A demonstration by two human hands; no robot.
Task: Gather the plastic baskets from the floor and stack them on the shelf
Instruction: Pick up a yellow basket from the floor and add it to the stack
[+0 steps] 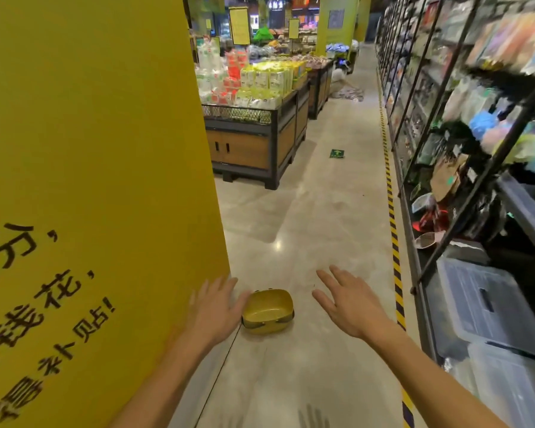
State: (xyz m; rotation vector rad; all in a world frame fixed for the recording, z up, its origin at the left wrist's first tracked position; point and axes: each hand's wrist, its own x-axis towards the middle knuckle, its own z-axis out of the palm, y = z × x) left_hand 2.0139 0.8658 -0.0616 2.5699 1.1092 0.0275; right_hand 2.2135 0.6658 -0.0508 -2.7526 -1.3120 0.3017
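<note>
The plastic basket (267,310) is mustard yellow with dark handles; left of the basket, the wall panel (90,149) is a deeper yellow printed with black brush-style characters; the floor (306,217) under the basket is glossy pale grey-beige; right of the basket runs floor tape (394,242) striped yellow and black; beyond the basket lies a green floor sticker (337,153); farther beyond, the display stand (254,149) has wood-brown panels in a black frame, piled with white, lime-yellow and orange-red packs (266,78); right of the basket, the black-framed shelf rack (464,205) holds translucent grey storage boxes (482,301) and blue and pink bath puffs (482,123).
</note>
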